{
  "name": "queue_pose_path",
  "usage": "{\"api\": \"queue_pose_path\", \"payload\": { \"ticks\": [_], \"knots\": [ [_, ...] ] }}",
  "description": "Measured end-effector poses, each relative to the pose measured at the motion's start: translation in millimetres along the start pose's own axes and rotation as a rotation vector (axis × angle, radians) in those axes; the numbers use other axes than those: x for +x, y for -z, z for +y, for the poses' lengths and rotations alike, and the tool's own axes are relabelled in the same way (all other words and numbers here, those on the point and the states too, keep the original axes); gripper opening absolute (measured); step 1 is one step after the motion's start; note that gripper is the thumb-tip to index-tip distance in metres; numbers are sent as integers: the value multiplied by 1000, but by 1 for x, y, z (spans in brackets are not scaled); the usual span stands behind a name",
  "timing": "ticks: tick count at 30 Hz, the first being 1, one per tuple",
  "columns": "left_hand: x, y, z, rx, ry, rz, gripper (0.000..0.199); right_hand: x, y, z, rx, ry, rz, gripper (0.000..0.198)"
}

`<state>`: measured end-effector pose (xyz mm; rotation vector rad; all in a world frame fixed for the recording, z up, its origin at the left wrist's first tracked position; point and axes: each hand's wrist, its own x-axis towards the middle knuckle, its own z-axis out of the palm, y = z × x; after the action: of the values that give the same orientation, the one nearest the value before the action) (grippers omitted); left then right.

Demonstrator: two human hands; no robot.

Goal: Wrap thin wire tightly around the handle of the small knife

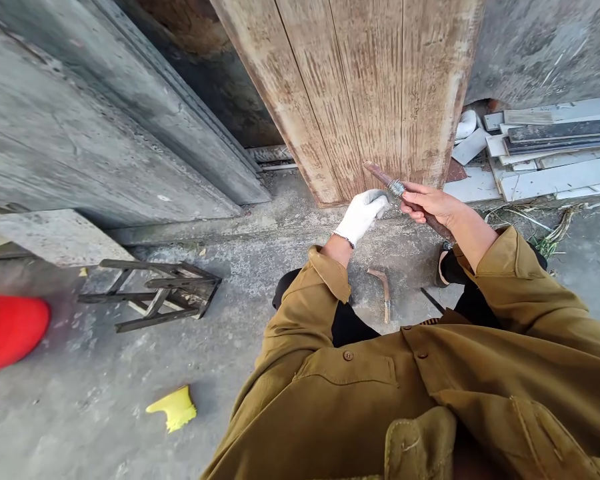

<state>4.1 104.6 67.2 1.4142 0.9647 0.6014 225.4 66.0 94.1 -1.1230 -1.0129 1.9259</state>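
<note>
My bare right hand [426, 204] grips a long brown stick [377, 173], which has a coil of silvery wire [396, 189] wound round its middle. The stick slants, one end up toward the planks and the other under my wrist. Just left of the coil is my left hand [364, 215] in a white glove. Its fingers are curled together, and anything between them is hidden or too small to name. On the ground below lies a bent wooden piece [385, 293] with a wrapped lower end. Near my foot shows a dark, thin blade-like strip [433, 302].
Upright wooden planks [360, 87] stand in front of me. To the left are grey boards [105, 133], a small wooden stool [160, 293] on its side and a red bucket [15, 330]. A yellow scrap [175, 408] lies on the concrete. Stacked boards [555, 150] are at right.
</note>
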Motion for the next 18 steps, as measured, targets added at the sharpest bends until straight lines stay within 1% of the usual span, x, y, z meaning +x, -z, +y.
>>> {"api": "queue_pose_path", "payload": {
  "ticks": [2, 4, 6, 9, 11, 12, 13, 14, 15, 17, 18],
  "knots": [
    [2, 4, 0, 109, -51, 21, 18, -2, 4, -1, -28, -17, -8, 32],
    [7, 3, -1, 158, -87, 48, 15, -4, 6, 1, -88, -50, -92, 36],
    [13, -3, -3, 95, -89, 36, 11, -5, 6, 6, -138, -85, -257, 40],
    [22, -16, -5, -79, -82, -16, 10, -4, -1, 15, -113, -84, -489, 50],
    [24, -21, -6, -128, -95, -37, 10, -4, -5, 17, -74, -71, -579, 56],
    [23, -22, -7, -125, -97, -51, 11, -4, -5, 17, -72, -69, -600, 58],
    [22, -22, -7, -106, -99, -68, 11, -4, -4, 15, -86, -65, -590, 59],
    [19, -20, -8, -73, -102, -82, 12, -5, -2, 11, -107, -54, -542, 59],
    [16, -18, -8, -33, -100, -98, 13, -6, 2, 7, -129, -31, -454, 57],
    [7, -12, -5, 42, -109, -110, 17, -7, 10, 0, -179, 28, -202, 48],
    [2, -10, -3, 57, -97, -139, 21, -6, 14, -3, -218, 54, -70, 42]
  ]
}}
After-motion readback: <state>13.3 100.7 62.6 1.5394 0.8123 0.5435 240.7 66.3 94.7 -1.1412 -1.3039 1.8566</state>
